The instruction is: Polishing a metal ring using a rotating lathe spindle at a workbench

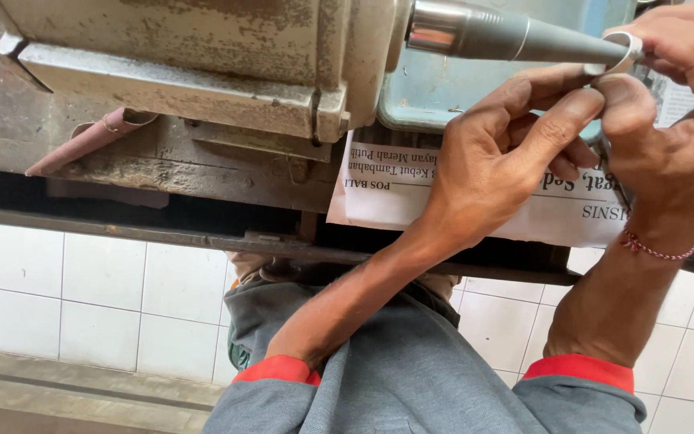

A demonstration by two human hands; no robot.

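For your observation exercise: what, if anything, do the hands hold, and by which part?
Both hands, left hand and right hand, pinch a metal ring by its band, on the mandrel tip.

Open room lower left of frame over tiled floor (82,297). Upper frame blocked: machine housing (202,56), tapered mandrel (508,36), bench (202,185) edge.

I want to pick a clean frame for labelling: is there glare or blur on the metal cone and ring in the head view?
Head view: a bright glare band sits on the wide end of the tapered metal rod; the silver ring at its tip is sharp, pinched by the left hand and right hand; light is soft and even; the upside-down newspaper stays readable.
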